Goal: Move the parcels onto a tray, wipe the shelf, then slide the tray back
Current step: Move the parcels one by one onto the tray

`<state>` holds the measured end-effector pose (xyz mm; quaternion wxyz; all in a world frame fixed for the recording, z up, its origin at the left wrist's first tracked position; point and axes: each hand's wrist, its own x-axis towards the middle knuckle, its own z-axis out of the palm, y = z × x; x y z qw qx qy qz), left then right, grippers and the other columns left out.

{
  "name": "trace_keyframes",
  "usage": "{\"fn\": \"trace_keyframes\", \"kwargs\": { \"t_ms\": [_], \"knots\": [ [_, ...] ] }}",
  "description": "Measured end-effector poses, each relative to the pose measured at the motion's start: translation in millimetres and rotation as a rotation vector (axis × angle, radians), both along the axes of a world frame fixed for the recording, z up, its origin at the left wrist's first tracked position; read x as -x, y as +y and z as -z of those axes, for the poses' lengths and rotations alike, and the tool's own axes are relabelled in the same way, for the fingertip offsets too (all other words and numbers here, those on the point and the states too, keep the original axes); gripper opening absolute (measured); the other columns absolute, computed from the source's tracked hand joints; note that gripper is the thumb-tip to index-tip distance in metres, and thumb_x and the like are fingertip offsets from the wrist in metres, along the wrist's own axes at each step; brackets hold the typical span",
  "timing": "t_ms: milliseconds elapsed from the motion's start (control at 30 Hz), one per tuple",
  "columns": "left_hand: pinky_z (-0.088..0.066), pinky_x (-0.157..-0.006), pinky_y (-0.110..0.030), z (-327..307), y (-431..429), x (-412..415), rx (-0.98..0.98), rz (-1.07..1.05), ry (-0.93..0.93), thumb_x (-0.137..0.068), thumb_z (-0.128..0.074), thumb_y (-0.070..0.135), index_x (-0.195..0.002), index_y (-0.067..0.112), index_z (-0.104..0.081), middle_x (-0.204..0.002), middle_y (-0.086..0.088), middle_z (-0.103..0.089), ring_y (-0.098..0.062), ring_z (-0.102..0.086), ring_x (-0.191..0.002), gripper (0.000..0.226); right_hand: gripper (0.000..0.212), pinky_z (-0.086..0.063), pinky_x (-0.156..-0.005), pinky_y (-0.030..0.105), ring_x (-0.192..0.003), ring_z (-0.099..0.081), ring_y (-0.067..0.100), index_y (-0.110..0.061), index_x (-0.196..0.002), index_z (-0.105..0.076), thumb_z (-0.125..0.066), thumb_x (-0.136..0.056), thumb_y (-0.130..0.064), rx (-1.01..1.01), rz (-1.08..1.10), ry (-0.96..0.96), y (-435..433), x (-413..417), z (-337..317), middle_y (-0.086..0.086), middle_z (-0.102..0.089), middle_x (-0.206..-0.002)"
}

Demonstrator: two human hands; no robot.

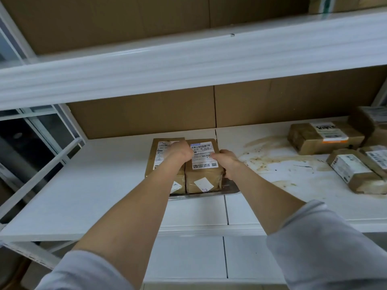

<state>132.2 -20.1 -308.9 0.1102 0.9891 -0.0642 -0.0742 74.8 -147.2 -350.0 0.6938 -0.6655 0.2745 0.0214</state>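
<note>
Two brown parcels sit side by side on a metal tray [201, 196] on the white shelf [83, 185]. The right hand [228, 164] grips the right parcel [201, 178], thumb on its label, fingers round its side. The left hand [180, 151] lies over the left parcel [160, 158] beside the seam; its fingers are hidden, so I cannot tell its grasp. Brown stains [272, 155] mark the shelf near other parcels [324, 137] on the right.
</note>
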Motion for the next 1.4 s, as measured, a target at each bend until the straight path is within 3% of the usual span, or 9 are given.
{"fn": "trace_keyframes", "kwargs": {
  "t_ms": [133,300,467,633,800,967,1100,1400],
  "knots": [
    [-0.046,-0.067,-0.031,-1.3,-14.3,2.1,-0.003,0.021,-0.05,-0.093,-0.049,0.026,-0.107,0.009,-0.061,-0.109,-0.011,-0.061,-0.025,-0.06,-0.097,0.026,0.068,-0.033,-0.11,0.04,-0.136,-0.038,0.031,-0.007,-0.148,-0.029,-0.061,-0.093,-0.031,0.143,0.044,-0.024,-11.0,5.8,-10.2,0.013,-0.04,-0.149],
    [-0.052,-0.089,-0.035,-3.4,-47.9,10.4,0.02,0.122,-0.063,-0.092,-0.052,0.023,-0.122,0.007,-0.059,-0.124,-0.013,-0.055,-0.027,-0.058,-0.107,0.035,0.059,-0.039,-0.106,0.039,-0.131,-0.044,0.03,-0.014,-0.144,-0.036,-0.06,-0.092,-0.029,0.345,0.089,-0.041,-34.1,22.2,-24.2,0.011,-0.044,-0.144],
    [-0.049,-0.089,-0.035,-6.1,-89.5,22.8,0.046,0.227,-0.054,-0.09,-0.051,0.02,-0.12,0.001,-0.059,-0.123,-0.016,-0.055,-0.029,-0.057,-0.109,0.036,0.052,-0.044,-0.1,0.036,-0.123,-0.05,0.028,-0.018,-0.14,-0.041,-0.057,-0.092,-0.03,0.521,0.15,-0.051,-64.3,47.0,-33.2,0.009,-0.05,-0.138],
    [-0.042,-0.103,-0.033,-10.5,-135.2,41.5,0.077,0.336,-0.056,-0.093,-0.048,0.02,-0.137,0.007,-0.046,-0.142,-0.014,-0.042,-0.029,-0.047,-0.127,0.046,0.048,-0.045,-0.095,0.032,-0.117,-0.054,0.027,-0.014,-0.137,-0.048,-0.056,-0.092,-0.027,0.584,0.222,-0.022,-107.1,75.0,-40.5,0.01,-0.055,-0.133],
    [-0.046,-0.1,-0.035,-11.4,-186.6,68.4,0.127,0.429,-0.012,-0.092,-0.052,0.028,-0.139,0.007,-0.044,-0.141,-0.015,-0.043,-0.029,-0.05,-0.122,0.052,0.046,-0.045,-0.102,0.045,-0.117,-0.052,0.032,-0.013,-0.13,-0.054,-0.061,-0.086,-0.027,0.574,0.282,0.051,-152.8,102.2,-34.8,0.013,-0.057,-0.128],
    [-0.049,-0.096,-0.037,-7.2,-228.0,96.7,0.155,0.505,0.018,-0.09,-0.051,0.023,-0.131,0.007,-0.053,-0.131,-0.016,-0.052,-0.032,-0.057,-0.114,0.044,0.038,-0.047,-0.098,0.043,-0.112,-0.055,0.033,-0.016,-0.119,-0.063,-0.059,-0.084,-0.03,0.589,0.321,0.064,-188.3,129.2,-32.9,0.013,-0.062,-0.119],
    [-0.049,-0.084,-0.033,-0.2,-253.3,114.5,0.162,0.556,0.036,-0.09,-0.051,0.02,-0.125,0.009,-0.057,-0.123,-0.015,-0.058,-0.031,-0.06,-0.108,0.037,0.04,-0.049,-0.095,0.042,-0.11,-0.057,0.031,-0.013,-0.125,-0.059,-0.058,-0.088,-0.029,0.561,0.34,0.058,-207.4,146.5,-29.4,0.012,-0.063,-0.118],
    [-0.047,-0.082,-0.029,7.6,-293.5,111.5,0.344,0.538,0.175,-0.09,-0.056,0.025,-0.12,0.009,-0.061,-0.118,-0.012,-0.064,-0.029,-0.061,-0.106,0.035,0.038,-0.049,-0.095,0.039,-0.113,-0.057,0.032,-0.008,-0.127,-0.055,-0.056,-0.09,-0.016,0.496,0.387,0.04,-243.9,132.1,-16.0,0.013,-0.062,-0.122]
  ]
}}
